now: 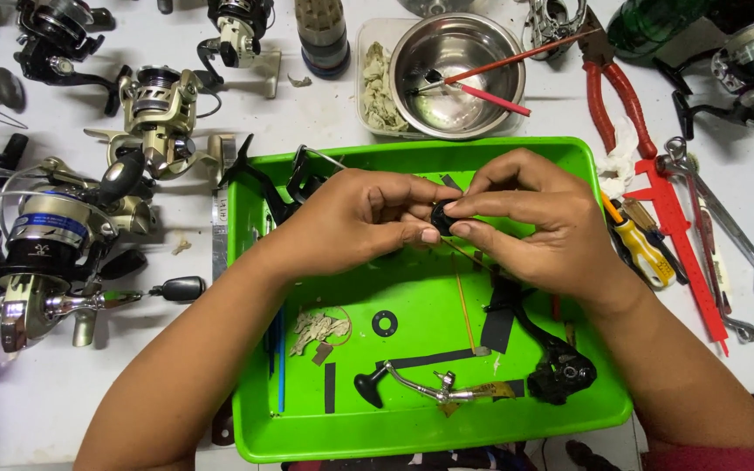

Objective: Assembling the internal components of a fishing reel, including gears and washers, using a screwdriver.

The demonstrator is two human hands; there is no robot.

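Head view, looking straight down on a green tray (255, 419) set on a white table (63, 401). Above the middle of the tray: left hand (355, 222) and right hand (525, 218) drawn together, fingertips of both pinched on one small black round part (443, 216), held clear of the tray floor. Lying in the tray below the hands: a black washer ring (384, 324), a chrome reel handle with a black knob (412, 384), a black reel body piece (560, 371) toward the tray's right corner. Left of the tray: several fishing reels (54, 244). Beyond the tray's far edge: a steel bowl (455, 74) with red-handled brushes inside. Right of the tray: red pliers (613, 96), a yellow screwdriver (643, 249), spanners (726, 227). Best handled with a light, even pinch from both sides, turning slowly and staying over the tray so anything dropped lands inside it, away from the loose washer.
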